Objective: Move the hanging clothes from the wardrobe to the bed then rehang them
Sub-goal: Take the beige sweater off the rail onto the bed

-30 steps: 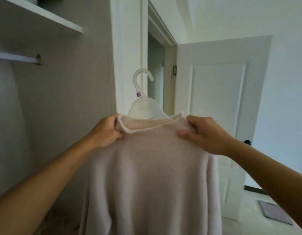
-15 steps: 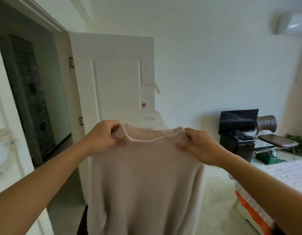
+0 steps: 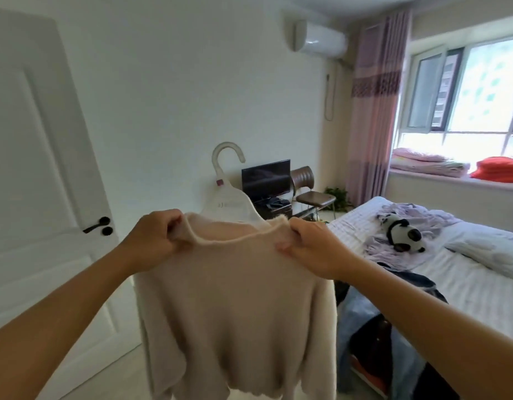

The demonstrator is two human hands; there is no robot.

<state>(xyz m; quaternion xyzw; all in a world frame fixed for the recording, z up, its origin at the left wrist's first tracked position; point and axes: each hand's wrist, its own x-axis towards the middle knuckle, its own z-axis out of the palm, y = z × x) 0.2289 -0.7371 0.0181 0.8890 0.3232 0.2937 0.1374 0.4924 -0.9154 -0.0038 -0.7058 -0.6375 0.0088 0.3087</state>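
Gripping the neckline of a pale beige sweater [image 3: 235, 307] at its two shoulders, the person held the garment up at arm's length in front of the camera. The left hand [image 3: 151, 241] had its fingers curled round the knit at the left end of the collar, and the right hand [image 3: 313, 246] pinched the fabric at the right end, thumb on the near side. The sweater hung on a white plastic hanger [image 3: 227, 194], whose hook rose clear above the collar and whose broad shoulder piece showed just behind the neckline. The body and sleeves of the sweater drooped straight down between the forearms, the ribbed hem near the bottom edge of the view.

To the right and beyond the sweater stood the bed [image 3: 466, 272], covered in a white quilted sheet. A dark denim garment [image 3: 393, 307] lay draped over its near corner, just beside the sweater's right sleeve. Farther up the bed a panda plush toy [image 3: 402, 230] rested on rumpled lilac cloth [image 3: 417, 223].

A white panelled door [image 3: 33, 168] with a black handle filled the left side. Against the far wall were a small dark screen [image 3: 265, 179] and a brown chair [image 3: 310, 192], with an air conditioner [image 3: 321, 39] mounted high and a pink curtain [image 3: 373, 105] beside the window [image 3: 466, 90].
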